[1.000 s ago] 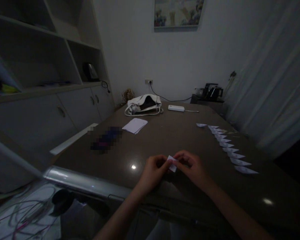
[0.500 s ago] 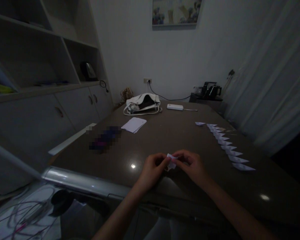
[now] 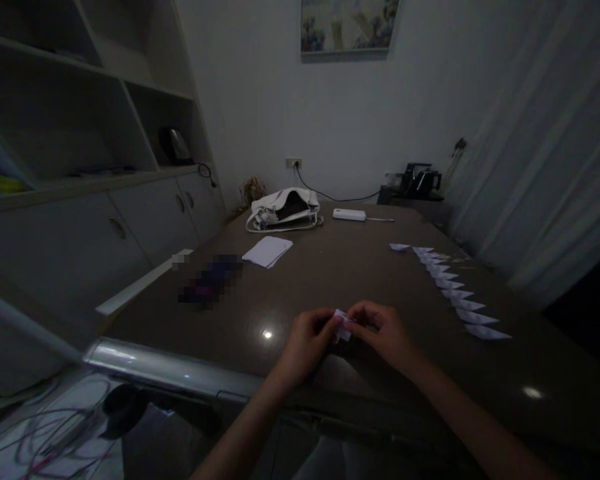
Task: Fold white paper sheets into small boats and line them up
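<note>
Both my hands meet over the near part of a dark glossy table [image 3: 340,267]. My left hand [image 3: 307,343] and my right hand [image 3: 383,330] pinch a small folded piece of white paper [image 3: 342,325] between their fingertips, just above the tabletop. To the right a row of several folded white paper pieces [image 3: 453,293] runs diagonally along the table. A small stack of white paper sheets [image 3: 269,251] lies further back, left of centre.
A white handbag [image 3: 285,208] and a white power bank [image 3: 349,214] with a cable sit at the far end. A blurred dark object [image 3: 210,280] lies at the left. Shelves and cabinets [image 3: 105,167] line the left wall, curtains [image 3: 545,153] the right. Cables lie on the floor at the lower left.
My hands stay together on the small paper, shifting their fingers slightly on it. The view has drifted a little; nothing else on the table has moved.
</note>
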`<control>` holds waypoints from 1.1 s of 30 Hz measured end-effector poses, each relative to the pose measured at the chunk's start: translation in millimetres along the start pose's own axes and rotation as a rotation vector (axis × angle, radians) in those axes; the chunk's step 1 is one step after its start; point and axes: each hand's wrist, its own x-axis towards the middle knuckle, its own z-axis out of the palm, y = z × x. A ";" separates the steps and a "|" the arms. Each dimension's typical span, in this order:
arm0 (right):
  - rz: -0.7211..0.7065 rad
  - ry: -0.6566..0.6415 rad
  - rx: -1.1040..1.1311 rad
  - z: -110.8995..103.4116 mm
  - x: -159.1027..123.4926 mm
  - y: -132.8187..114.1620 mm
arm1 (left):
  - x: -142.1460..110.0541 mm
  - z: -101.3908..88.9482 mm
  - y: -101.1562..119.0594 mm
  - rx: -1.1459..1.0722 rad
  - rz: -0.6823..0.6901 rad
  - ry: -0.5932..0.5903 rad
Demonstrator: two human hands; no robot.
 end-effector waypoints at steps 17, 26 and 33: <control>-0.058 0.083 -0.109 0.6 1.2 0.3 | -0.1 0.9 0.9 0.088 0.018 0.073; -0.015 0.083 0.082 0.8 -1.0 -3.5 | 1.4 -0.1 -2.8 0.015 -0.038 0.095; 0.103 0.068 0.052 0.2 3.7 0.5 | 0.9 -0.3 0.1 0.051 -0.031 0.113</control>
